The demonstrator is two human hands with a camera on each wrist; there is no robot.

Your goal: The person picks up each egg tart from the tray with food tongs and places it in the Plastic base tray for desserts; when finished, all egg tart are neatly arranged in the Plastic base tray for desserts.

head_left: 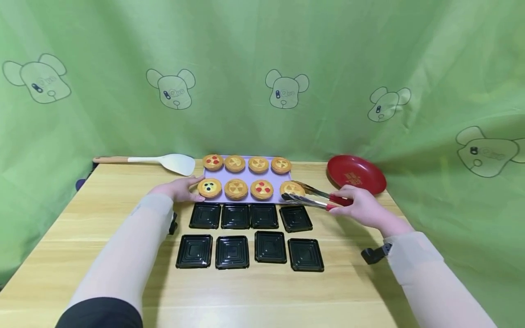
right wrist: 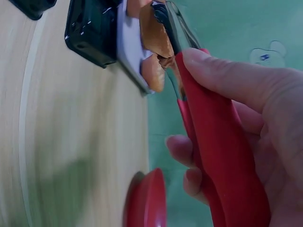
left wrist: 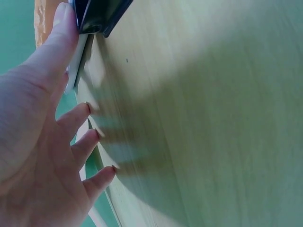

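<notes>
Eight small round tarts stand in two rows on a pale purple tray (head_left: 243, 198), several topped with a cross-cut pattern. My right hand (head_left: 361, 206) grips red-handled metal tongs (right wrist: 215, 137). Their tips lie on either side of the front right tart (head_left: 292, 187); in the right wrist view it looks raised and tilted. My left hand (head_left: 178, 189) rests at the tray's left edge, beside a tart with dark berries (head_left: 209, 187). In the left wrist view its thumb extends by the tray corner and a black square container (left wrist: 97, 16), the other fingers spread over the table.
Several black square containers (head_left: 232, 252) form two rows in front of the tray. A white spatula (head_left: 178, 163) with a wooden handle lies at the back left. A red plate (head_left: 357, 174) leans by the green curtain (head_left: 229, 91) at the back right.
</notes>
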